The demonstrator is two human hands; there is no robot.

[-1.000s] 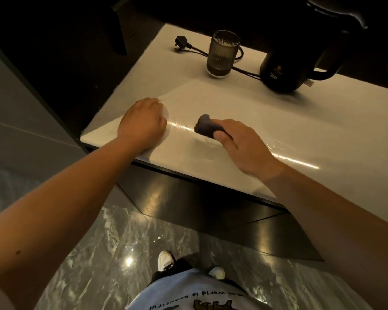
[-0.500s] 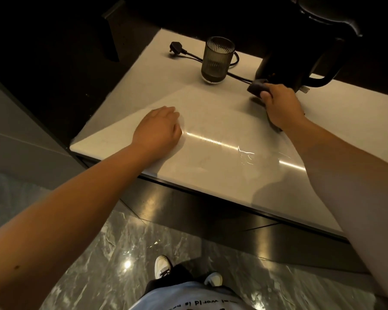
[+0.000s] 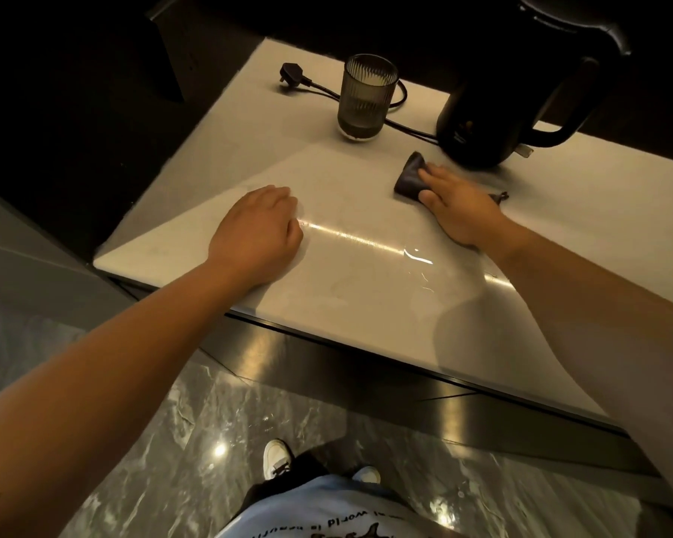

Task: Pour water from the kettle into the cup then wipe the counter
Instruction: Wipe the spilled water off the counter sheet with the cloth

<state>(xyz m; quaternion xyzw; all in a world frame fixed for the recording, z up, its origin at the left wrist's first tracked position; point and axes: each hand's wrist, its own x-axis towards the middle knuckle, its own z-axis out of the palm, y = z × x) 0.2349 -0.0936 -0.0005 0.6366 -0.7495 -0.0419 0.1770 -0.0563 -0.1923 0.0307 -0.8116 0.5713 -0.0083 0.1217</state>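
A dark cloth (image 3: 408, 178) lies on the pale counter (image 3: 327, 180), and my right hand (image 3: 457, 207) presses flat on it, just in front of the black kettle (image 3: 494, 110). A ribbed smoky glass cup (image 3: 366, 97) stands upright to the left of the kettle, with liquid in it. My left hand (image 3: 257, 233) rests on the counter near its front left, fingers curled loosely, holding nothing. A small wet patch (image 3: 418, 262) glints on the counter between my two arms.
The kettle's black cord and plug (image 3: 294, 77) lie behind the cup at the back left. The counter's front edge (image 3: 366, 351) drops to a dark cabinet front and a marble floor. Darkness surrounds the counter's left and back sides.
My right hand swept the cloth from the counter's middle back towards the kettle base, then drew it slightly nearer and leftwards. My left hand stayed resting on the counter.
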